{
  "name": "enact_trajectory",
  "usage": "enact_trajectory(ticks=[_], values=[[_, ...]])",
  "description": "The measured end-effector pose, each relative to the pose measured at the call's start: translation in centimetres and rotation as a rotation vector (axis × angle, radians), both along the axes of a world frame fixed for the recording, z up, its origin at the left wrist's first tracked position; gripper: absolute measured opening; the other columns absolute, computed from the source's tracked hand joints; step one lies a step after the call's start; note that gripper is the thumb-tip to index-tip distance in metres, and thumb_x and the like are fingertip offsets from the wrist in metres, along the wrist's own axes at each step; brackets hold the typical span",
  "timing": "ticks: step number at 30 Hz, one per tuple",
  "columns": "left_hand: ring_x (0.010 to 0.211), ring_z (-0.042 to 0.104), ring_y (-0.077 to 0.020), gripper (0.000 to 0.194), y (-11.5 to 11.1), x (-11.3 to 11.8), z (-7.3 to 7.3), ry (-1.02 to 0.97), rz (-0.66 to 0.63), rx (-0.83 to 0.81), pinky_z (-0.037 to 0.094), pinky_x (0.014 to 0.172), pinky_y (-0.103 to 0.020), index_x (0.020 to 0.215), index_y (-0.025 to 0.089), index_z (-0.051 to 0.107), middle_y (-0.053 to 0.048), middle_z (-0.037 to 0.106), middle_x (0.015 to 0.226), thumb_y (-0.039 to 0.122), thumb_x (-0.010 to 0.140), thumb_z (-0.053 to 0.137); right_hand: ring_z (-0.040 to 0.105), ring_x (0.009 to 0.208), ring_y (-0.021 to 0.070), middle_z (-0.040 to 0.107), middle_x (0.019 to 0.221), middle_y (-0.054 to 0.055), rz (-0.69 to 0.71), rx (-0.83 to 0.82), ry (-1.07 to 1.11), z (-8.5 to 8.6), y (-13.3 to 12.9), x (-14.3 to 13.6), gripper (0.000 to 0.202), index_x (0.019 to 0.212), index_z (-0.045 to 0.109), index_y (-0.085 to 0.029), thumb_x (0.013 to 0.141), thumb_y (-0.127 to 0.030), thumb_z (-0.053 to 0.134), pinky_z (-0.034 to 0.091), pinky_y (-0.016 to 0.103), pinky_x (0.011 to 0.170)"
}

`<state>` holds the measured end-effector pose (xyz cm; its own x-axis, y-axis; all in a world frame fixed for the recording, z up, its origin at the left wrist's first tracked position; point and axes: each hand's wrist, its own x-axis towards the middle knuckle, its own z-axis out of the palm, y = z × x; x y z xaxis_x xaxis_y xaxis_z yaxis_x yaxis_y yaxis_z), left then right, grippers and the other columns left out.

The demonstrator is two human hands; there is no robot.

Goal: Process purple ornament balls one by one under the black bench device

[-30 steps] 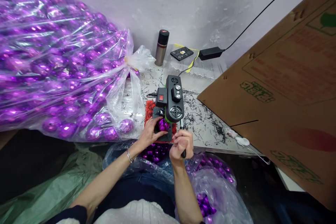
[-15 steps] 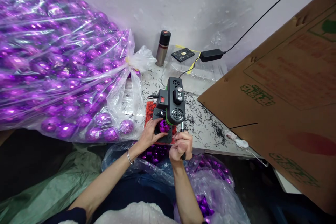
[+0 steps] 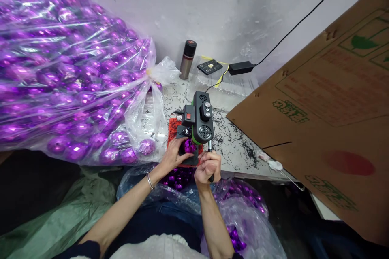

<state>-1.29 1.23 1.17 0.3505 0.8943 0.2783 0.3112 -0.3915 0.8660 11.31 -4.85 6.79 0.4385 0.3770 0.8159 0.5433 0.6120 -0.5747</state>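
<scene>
So the purple faceted ball [image 3: 190, 146] sits under the head of the little black-and-green press machine [image 3: 199, 119], on its base by the near edge of the tabletop [image 3: 237, 145]. Left hand [image 3: 174, 154] is cupped against the ball's left side, fingers curled round it and thumb stretched along underneath, so it's pinching the ball in place. Right hand [image 3: 208, 168] is just right of it, fist wrapped tight round the machine's lever handle [image 3: 210, 149], almost touching the left thumb.

Compared with a second ago, hardly anything has moved. Same grips and same ball in the same spot; the right fist sits maybe a touch closer to the machine. I'd guess the pressing stroke is mid-way or held, not finished.

Around it: a red mat [image 3: 174, 127] under the machine, black slivers scattered over the tabletop, a huge clear bag of purple balls [image 3: 69, 81] at the left edge, and another open bag [image 3: 240, 214] in the lap. Thermos flask [image 3: 187, 59], power adapter [image 3: 241, 67] at the far edge, and cardboard sheet [image 3: 328, 121] leaning over the right side.
</scene>
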Motion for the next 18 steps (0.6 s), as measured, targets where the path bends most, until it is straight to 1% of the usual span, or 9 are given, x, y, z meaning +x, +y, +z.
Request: enact_trajectory(ticks=[2, 5, 7, 9, 11, 13, 15, 16, 18], values=[[0.128, 0.072, -0.0356, 0.06, 0.0, 0.0, 0.0, 0.0, 0.001, 0.0, 0.05, 0.12, -0.058, 0.138, 0.024, 0.066, -0.014, 0.077, 0.131, 0.055, 0.09, 0.086, 0.058, 0.065, 0.014, 0.053, 0.08, -0.002, 0.005, -0.004, -0.013, -0.3, 0.0, 0.1, 0.036, 0.078, 0.049, -0.025, 0.112, -0.026, 0.035, 0.054, 0.035, 0.063], [0.129, 0.072, -0.0357, 0.06, 0.0, 0.1, -0.1, 0.005, 0.0, 0.002, 0.049, 0.12, -0.059, 0.139, 0.024, 0.066, -0.014, 0.077, 0.132, 0.054, 0.091, 0.086, 0.062, 0.068, 0.0136, 0.057, 0.081, -0.001, 0.014, -0.009, -0.098, -0.8, -0.1, 0.3, 0.037, 0.077, 0.051, -0.024, 0.112, -0.024, 0.037, 0.056, 0.035, 0.068], [0.129, 0.072, -0.0361, 0.059, 0.2, 0.1, -0.1, 0.004, 0.001, 0.009, 0.049, 0.12, -0.059, 0.138, 0.024, 0.066, -0.014, 0.077, 0.132, 0.052, 0.09, 0.086, 0.063, 0.068, 0.0128, 0.059, 0.081, -0.002, 0.002, -0.001, -0.128, -0.5, -0.2, 0.4, 0.039, 0.076, 0.051, -0.023, 0.112, -0.023, 0.038, 0.056, 0.035, 0.073], [0.129, 0.072, -0.0365, 0.059, 0.5, 0.2, -0.2, 0.004, -0.001, 0.015, 0.05, 0.12, -0.059, 0.139, 0.024, 0.066, -0.014, 0.077, 0.133, 0.051, 0.09, 0.086, 0.061, 0.066, 0.0122, 0.057, 0.078, -0.003, -0.014, -0.006, -0.088, 0.7, -0.3, 0.4, 0.04, 0.074, 0.05, -0.023, 0.112, -0.023, 0.038, 0.055, 0.034, 0.072], [0.13, 0.072, -0.0363, 0.058, 0.6, 0.1, -0.3, 0.011, -0.007, 0.024, 0.051, 0.119, -0.059, 0.14, 0.024, 0.064, -0.014, 0.076, 0.134, 0.048, 0.091, 0.086, 0.058, 0.064, 0.0125, 0.056, 0.074, -0.003, -0.011, -0.051, -0.029, 2.7, -0.5, 0.5, 0.04, 0.073, 0.049, -0.023, 0.111, -0.021, 0.04, 0.049, 0.031, 0.065], [0.132, 0.071, -0.0358, 0.057, 0.0, -0.1, -0.4, 0.027, -0.029, 0.059, 0.051, 0.12, -0.06, 0.143, 0.024, 0.061, -0.015, 0.075, 0.138, 0.042, 0.094, 0.083, 0.059, 0.067, 0.0133, 0.056, 0.072, -0.002, 0.002, -0.124, 0.008, 4.9, -0.8, 0.6, 0.038, 0.073, 0.051, -0.023, 0.11, -0.019, 0.045, 0.045, 0.029, 0.061], [0.139, 0.068, -0.036, 0.055, -1.6, -0.6, -0.4, 0.052, -0.07, 0.153, 0.048, 0.124, -0.062, 0.147, 0.022, 0.057, -0.018, 0.072, 0.145, 0.034, 0.097, 0.078, 0.061, 0.069, 0.0141, 0.056, 0.071, -0.002, -0.002, -0.168, 0.005, 6.6, -1.1, 0.8, 0.037, 0.072, 0.053, -0.023, 0.109, -0.019, 0.048, 0.046, 0.03, 0.063], [0.144, 0.065, -0.0366, 0.056, -2.7, -0.9, -0.3, 0.071, -0.095, 0.217, 0.046, 0.125, -0.064, 0.149, 0.021, 0.055, -0.02, 0.068, 0.151, 0.031, 0.098, 0.075, 0.062, 0.07, 0.0144, 0.056, 0.07, -0.002, -0.005, -0.176, -0.007, 7.0, -1.2, 0.8, 0.037, 0.072, 0.054, -0.023, 0.109, -0.019, 0.049, 0.046, 0.03, 0.064], [0.154, 0.057, -0.0377, 0.058, -5.0, -1.8, 0.3, 0.12, -0.136, 0.342, 0.046, 0.127, -0.064, 0.154, 0.02, 0.051, -0.024, 0.059, 0.162, 0.032, 0.101, 0.072, 0.063, 0.071, 0.0145, 0.057, 0.07, -0.002, -0.006, -0.178, -0.036, 6.9, -1.4, 0.9, 0.038, 0.072, 0.055, -0.023, 0.109, -0.019, 0.049, 0.048, 0.03, 0.066]])
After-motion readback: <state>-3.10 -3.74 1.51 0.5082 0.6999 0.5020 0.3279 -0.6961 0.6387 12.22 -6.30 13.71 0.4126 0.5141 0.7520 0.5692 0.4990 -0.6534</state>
